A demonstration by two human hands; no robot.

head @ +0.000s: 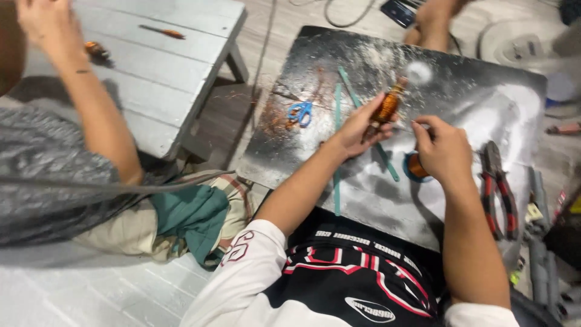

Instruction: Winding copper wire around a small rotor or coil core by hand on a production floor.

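My left hand (358, 128) grips a small motor armature wound with copper wire (387, 106), held tilted above a dark, dusty board (484, 103). My right hand (443, 149) is pinched near the armature's lower end, fingers closed as if on thin wire, which is too fine to see. Just under my right hand a spool of copper wire with a blue rim (415, 166) rests on the board.
Blue-handled scissors (300, 112) and teal strips (336, 121) lie on the board; red-handled pliers (497, 184) are at its right. Another person's arm (97, 115) reaches over a grey wooden bench (181, 60) holding a screwdriver (162, 31). Someone's foot (431, 24) is at the top.
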